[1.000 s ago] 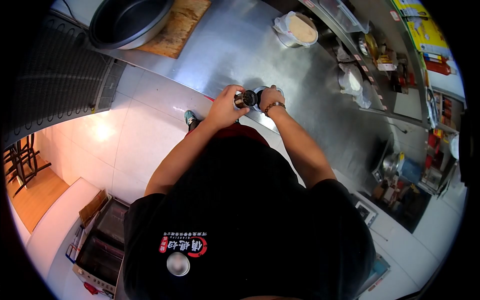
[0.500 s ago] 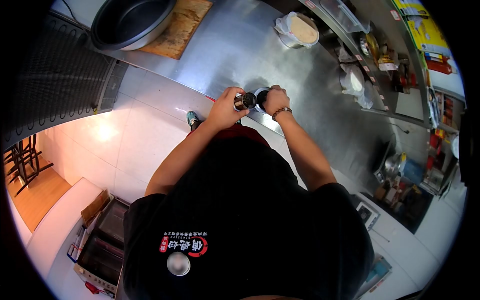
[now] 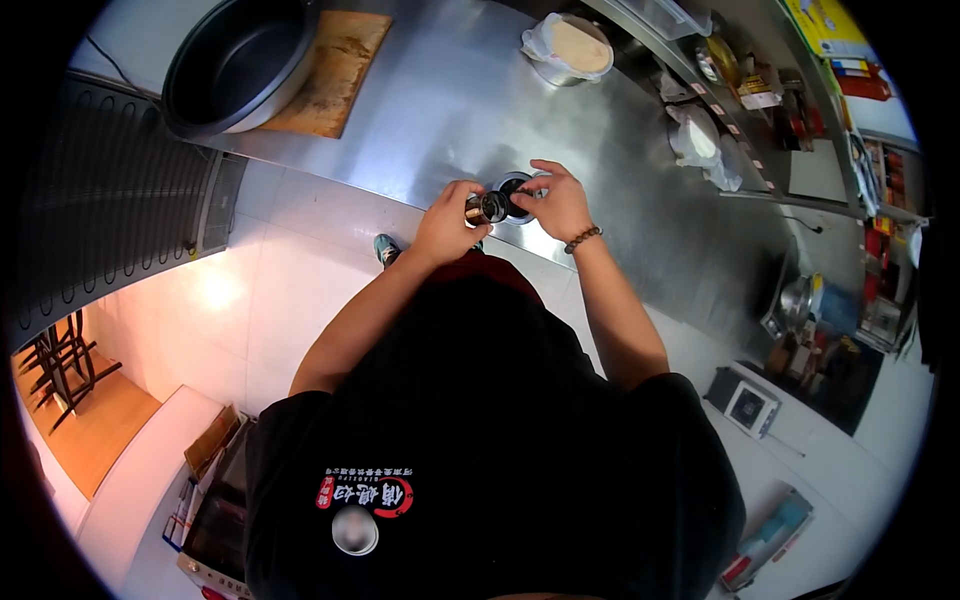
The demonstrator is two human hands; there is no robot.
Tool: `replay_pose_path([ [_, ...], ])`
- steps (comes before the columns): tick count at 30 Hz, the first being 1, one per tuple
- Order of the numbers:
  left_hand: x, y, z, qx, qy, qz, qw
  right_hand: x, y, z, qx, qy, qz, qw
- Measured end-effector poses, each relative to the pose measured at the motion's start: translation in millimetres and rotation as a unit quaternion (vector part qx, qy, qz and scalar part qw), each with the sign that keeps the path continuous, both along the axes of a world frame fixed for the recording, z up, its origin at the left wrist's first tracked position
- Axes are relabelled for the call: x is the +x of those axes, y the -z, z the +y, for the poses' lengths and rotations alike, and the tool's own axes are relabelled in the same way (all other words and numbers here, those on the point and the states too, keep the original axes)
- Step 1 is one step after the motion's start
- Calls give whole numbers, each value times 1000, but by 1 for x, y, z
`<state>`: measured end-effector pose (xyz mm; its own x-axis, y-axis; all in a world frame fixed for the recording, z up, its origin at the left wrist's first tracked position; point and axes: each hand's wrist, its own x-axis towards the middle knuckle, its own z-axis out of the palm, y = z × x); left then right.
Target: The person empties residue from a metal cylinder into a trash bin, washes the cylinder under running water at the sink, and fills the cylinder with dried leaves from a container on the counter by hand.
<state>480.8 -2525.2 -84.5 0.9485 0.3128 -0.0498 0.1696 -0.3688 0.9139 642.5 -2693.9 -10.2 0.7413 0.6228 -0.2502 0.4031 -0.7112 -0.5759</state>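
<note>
My left hand (image 3: pixel 447 222) is wrapped round a small jar (image 3: pixel 492 207) with dark contents, tilted with its mouth toward the right. Just right of the jar, a round metal bowl (image 3: pixel 513 222) with something dark inside sits on the steel counter (image 3: pixel 450 110) near its front edge. Over the bowl's right side is my right hand (image 3: pixel 560 205), with a beaded bracelet at the wrist. Its thumb and a finger come together at the bowl, other fingers stretch out, and whatever lies between the fingertips is too small to name.
A large black basin (image 3: pixel 240 65) rests partly on a wooden board (image 3: pixel 345 75) at the upper left. A bag-lined container (image 3: pixel 568 50) of pale powder stands at the counter's back. Shelves (image 3: pixel 740 140) with goods line the right. A scale-like device (image 3: pixel 745 405) is at the lower right.
My right hand has turned and drawn back a little from the bowl, its fingers now more spread. My left hand still holds the jar. The whole view has shifted slightly.
</note>
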Motion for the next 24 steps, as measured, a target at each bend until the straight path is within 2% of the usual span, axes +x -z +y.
replay_pose_path([
  [2, 2, -2, -2, 10, 6, -6, 1000, -8, -11, 4, 46, 25, 38, 998],
  [4, 5, -3, -4, 13, 17, -22, 1000, -14, -13, 7, 102, -5, 63, 993],
  [6, 7, -3, -6, 10, 21, -25, 999, -18, -8, 6, 95, -19, 67, 993],
  [8, 7, -4, -6, 7, 22, -28, 999, -23, -7, 5, 75, -91, -18, 993],
  [13, 6, -8, -6, -31, 16, -41, 999, -25, -3, 0, 78, -104, -30, 991],
  [24, 2, -9, -6, -13, 1, -50, 999, -27, -14, 6, 96, -99, -25, 990],
])
